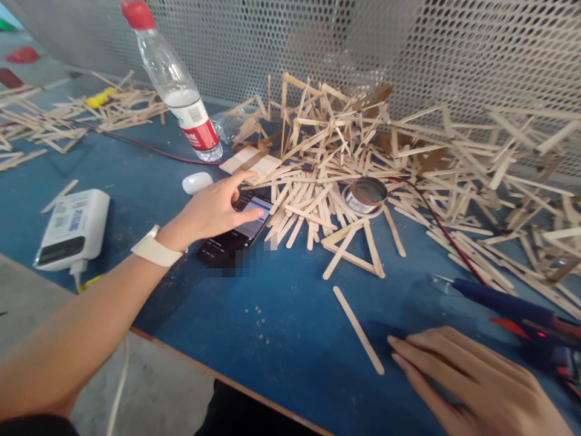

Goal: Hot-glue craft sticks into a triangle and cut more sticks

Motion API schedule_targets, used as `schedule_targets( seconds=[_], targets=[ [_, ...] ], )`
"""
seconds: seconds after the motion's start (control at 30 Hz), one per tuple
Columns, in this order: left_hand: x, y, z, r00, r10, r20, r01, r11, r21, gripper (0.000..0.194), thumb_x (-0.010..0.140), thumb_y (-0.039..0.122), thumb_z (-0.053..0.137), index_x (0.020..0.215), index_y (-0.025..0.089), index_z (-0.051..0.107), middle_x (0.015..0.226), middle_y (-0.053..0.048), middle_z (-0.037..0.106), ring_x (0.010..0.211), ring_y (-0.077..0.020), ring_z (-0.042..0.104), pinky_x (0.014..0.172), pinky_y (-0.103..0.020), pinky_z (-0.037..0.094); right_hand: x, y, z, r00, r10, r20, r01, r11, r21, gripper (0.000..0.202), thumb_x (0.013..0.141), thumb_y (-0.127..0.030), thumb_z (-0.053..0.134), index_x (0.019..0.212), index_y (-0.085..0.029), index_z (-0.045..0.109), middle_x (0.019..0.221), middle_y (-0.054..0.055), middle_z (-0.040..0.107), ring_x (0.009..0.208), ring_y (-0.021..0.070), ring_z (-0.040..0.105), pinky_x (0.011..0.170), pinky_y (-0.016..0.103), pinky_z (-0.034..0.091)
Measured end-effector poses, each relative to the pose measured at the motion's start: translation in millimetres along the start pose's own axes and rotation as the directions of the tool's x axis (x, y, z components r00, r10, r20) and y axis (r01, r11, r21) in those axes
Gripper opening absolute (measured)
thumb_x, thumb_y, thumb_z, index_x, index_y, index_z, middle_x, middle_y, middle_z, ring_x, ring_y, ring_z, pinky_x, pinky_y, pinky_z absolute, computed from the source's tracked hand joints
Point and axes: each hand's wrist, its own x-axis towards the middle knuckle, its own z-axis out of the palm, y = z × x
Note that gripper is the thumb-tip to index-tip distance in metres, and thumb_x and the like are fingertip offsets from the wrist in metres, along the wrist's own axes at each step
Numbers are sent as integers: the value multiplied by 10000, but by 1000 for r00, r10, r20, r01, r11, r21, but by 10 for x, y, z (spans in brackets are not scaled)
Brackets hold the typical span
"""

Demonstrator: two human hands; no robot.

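Observation:
My left hand (218, 206) reaches over a dark smartphone (236, 230) lying on the blue table. Its index finger stretches forward and the thumb is out over the lit screen; the hand grips nothing. Just beyond the fingers is a stack of flat wooden pieces (254, 162) with a brown band. My right hand (472, 375) rests low at the right, fingers stretched out and nothing visible in them. A single wooden craft stick (358, 330) lies just left of its fingertips. Craft sticks joined into a triangle (356, 251) lie farther back.
A big heap of craft sticks (336, 133) leans towards the perforated metal panel (272, 42). Around it are a round tin (367, 194), a water bottle (181, 91), a white mouse-like object (197, 182) and a power bank (75, 227). A blue glue gun (503, 300) lies beyond my right hand.

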Motion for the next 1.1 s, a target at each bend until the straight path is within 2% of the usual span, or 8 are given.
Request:
schedule_targets(
  seconds=[0.2,0.37,0.5,0.73,0.83,0.9,0.97,1.1],
  targets=[
    [-8,4,-4,1000,-1,-1,1,1000,5,1114,902,740,837,1839,226,522,1096,-78,722,889,-279,663,820,-399,434,22,-30,37,999,43,-25,-42,999,11,366,1234,-138,577,1239,-279,915,1071,-17,941,924,155,887,884,309,707],
    [19,-66,-9,999,-11,47,14,998,-64,963,1052,713,653,1864,231,462,1073,-65,722,808,-239,632,792,-393,455,66,-18,-6,1000,-29,-9,29,1000,-6,375,1255,-150,556,1181,-280,900,1049,-42,944,904,141,880,877,298,686],
    [7,-150,-90,991,30,128,-16,994,-107,1003,1037,658,668,1883,182,414,1245,-115,734,862,-222,628,861,-390,514,120,-38,-35,999,13,-31,-13,1000,0,360,1280,-164,527,1204,-243,871,1012,-45,936,885,133,888,879,294,679],
    [-164,-282,-331,948,159,277,-125,983,-137,1314,873,600,914,1969,227,291,1642,-187,691,1324,-344,677,1198,-452,549,80,-11,-10,1000,-4,-14,4,1000,10,349,1274,-157,544,1230,-251,877,1040,-34,940,902,141,900,883,289,705],
    [-198,-318,-375,930,206,304,-167,975,-149,1317,895,607,921,1986,267,266,1870,-192,559,1503,-381,635,1288,-463,515,66,-3,10,1000,11,-8,-11,1000,18,329,1266,-163,566,1232,-243,884,1047,-15,940,907,150,902,874,281,715],
    [-198,-340,-391,916,254,311,-214,964,-157,1300,913,608,941,1988,301,276,1993,-168,420,1673,-420,536,1381,-489,452,74,-15,12,1000,15,1,-15,1000,18,317,1265,-173,572,1239,-235,882,1046,-9,937,900,153,903,863,279,719],
    [-196,-365,-409,898,299,322,-262,953,-155,1337,893,603,994,1991,349,274,2040,-131,349,1780,-445,445,1457,-520,379,96,-36,2,1000,9,1,-9,1000,15,331,1270,-168,554,1226,-233,875,1028,-16,935,884,149,904,852,278,716],
    [-222,-419,-441,869,352,346,-319,936,-151,1570,723,591,1140,1997,340,258,2017,-158,393,1780,-481,484,1477,-541,393,155,-65,-21,1000,10,-11,-10,1000,15,346,1275,-143,528,1193,-230,853,980,-24,926,849,137,901,826,267,704]
  ],
)
